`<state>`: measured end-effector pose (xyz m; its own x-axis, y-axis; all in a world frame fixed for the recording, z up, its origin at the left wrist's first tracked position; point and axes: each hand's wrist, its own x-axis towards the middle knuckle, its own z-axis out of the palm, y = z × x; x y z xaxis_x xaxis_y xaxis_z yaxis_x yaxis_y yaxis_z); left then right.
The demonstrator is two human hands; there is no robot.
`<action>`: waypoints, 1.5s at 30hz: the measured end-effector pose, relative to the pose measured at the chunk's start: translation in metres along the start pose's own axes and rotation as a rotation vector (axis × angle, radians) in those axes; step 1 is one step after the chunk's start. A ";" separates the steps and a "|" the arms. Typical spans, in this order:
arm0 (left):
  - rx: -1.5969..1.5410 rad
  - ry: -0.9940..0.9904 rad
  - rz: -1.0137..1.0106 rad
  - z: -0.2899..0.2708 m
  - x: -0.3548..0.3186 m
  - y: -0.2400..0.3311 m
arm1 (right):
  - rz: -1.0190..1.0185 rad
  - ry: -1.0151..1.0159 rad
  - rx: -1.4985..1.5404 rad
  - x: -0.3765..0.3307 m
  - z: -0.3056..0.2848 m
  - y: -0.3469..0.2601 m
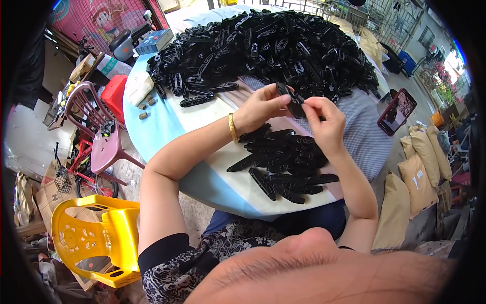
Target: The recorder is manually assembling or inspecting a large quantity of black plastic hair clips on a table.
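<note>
Where the left hand (260, 108) and right hand (326, 123) meet: a black part (295, 108), raised over the worktop (169, 112) between the big pile (263, 48) and the small pile (288, 157).
Left hand: thumb and fingers gripping the black part from its left; a gold bracelet (232, 127) circles the wrist.
Right hand: thumb and fingertips pinching the black part's right side.
Black part: dark all over, small enough for fingertips; its finer details are partly covered and too blurred to tell.
Big pile: long, narrow black pieces with rounded ends, some showing slots and bright glints, heaped every which way across the far side.
Small pile: similar slim black pieces, nearer the person, several fanned toward the near edge.
Worktop: rounded, with cream, light blue and pinkish bands.
Phone (397, 112): tilted at the right edge.
</note>
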<state>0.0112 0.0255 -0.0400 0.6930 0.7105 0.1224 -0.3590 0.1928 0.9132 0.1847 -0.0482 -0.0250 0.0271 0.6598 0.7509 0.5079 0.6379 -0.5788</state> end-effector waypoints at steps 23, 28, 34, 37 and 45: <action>0.624 -0.234 0.007 -0.009 -0.008 0.028 | -0.284 -0.175 -0.259 0.008 -0.001 -0.010; 1.112 -0.086 0.171 0.012 -0.017 0.029 | -0.004 -0.329 -0.140 0.001 -0.007 0.002; 1.232 -0.051 0.263 0.025 -0.025 0.037 | 0.362 -0.464 0.192 0.009 -0.016 0.015; 1.215 -0.211 0.301 0.041 -0.038 0.037 | 0.503 -0.353 0.615 0.021 -0.037 0.029; 1.464 -0.140 0.470 -0.008 -0.013 0.026 | -0.077 -0.480 -0.586 0.002 -0.020 0.035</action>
<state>-0.0120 0.0269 -0.0211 0.7779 0.4321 0.4563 0.2946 -0.8921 0.3426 0.2200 -0.0328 -0.0378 -0.3367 0.8077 0.4840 0.8710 0.4625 -0.1658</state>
